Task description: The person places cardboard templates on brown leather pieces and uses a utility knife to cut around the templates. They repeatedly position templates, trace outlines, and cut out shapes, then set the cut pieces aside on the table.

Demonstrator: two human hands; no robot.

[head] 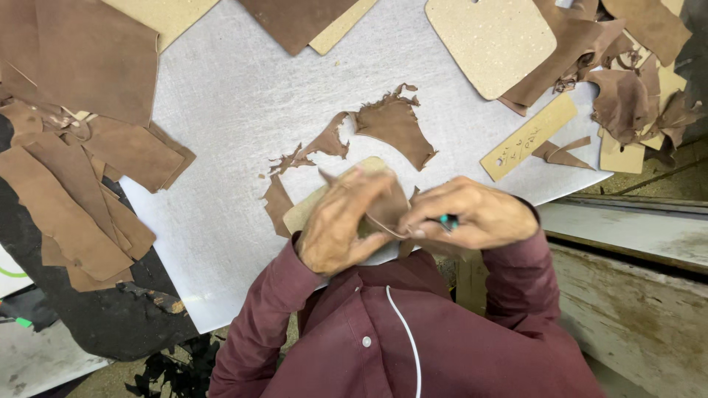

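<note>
My left hand presses flat on a tan cardboard template that lies over a brown leather piece near the front edge of the grey cutting board. My right hand is closed around a small cutting tool with a green handle, its tip hidden at the template's right edge, close to my left fingertips. Ragged brown leather offcuts lie just beyond the hands, and a smaller scrap lies left of the template.
Stacked brown leather pieces cover the left side. More leather and tan cardboard patterns lie at the far right, with a narrow cardboard strip beside them. A worn wooden bench edge is on the right. Scraps litter the floor.
</note>
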